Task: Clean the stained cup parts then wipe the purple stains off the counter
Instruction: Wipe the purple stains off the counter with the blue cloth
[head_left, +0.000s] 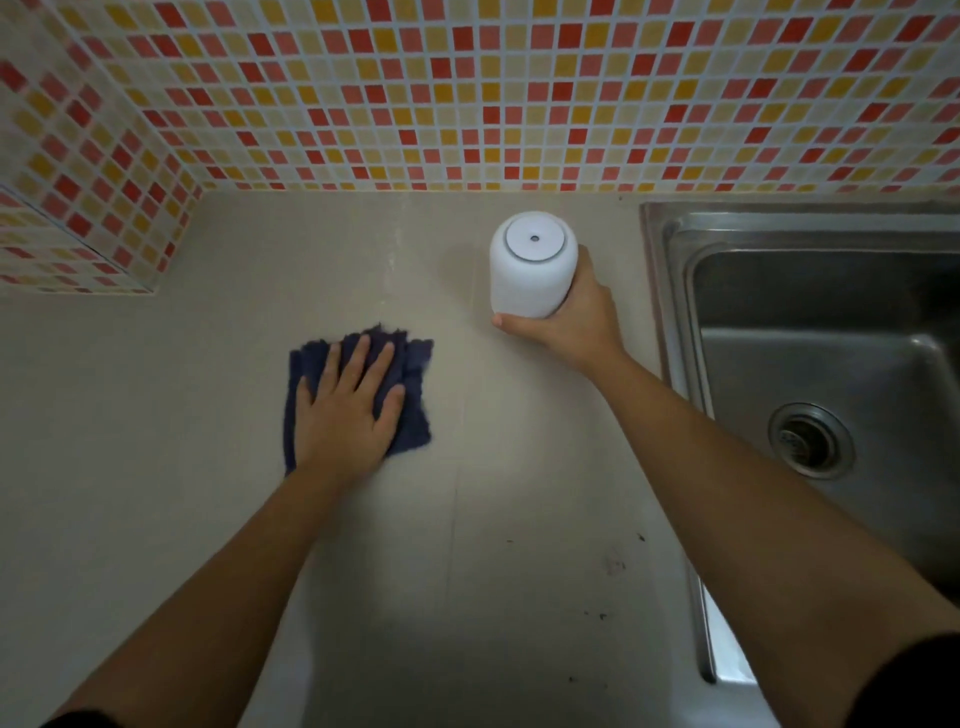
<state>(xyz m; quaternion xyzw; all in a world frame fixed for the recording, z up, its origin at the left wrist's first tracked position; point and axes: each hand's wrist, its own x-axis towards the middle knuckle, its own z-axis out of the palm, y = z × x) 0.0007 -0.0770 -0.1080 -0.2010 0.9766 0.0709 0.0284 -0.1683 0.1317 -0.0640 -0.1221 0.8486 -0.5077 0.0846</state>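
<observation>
A white cup (532, 270) with its lid on stands on the beige counter (208, 364), left of the sink. My right hand (569, 317) grips its lower side, thumb in front. A dark blue cloth (410, 358) lies flat on the counter to the left. My left hand (348, 405) presses on it with straight, spread fingers. Small dark specks (613, 566) mark the counter near the front right.
A steel sink (831, 364) with a round drain (810, 439) fills the right side. A mosaic tiled wall (467, 93) runs along the back, with a tiled ledge (67, 244) jutting out at the left.
</observation>
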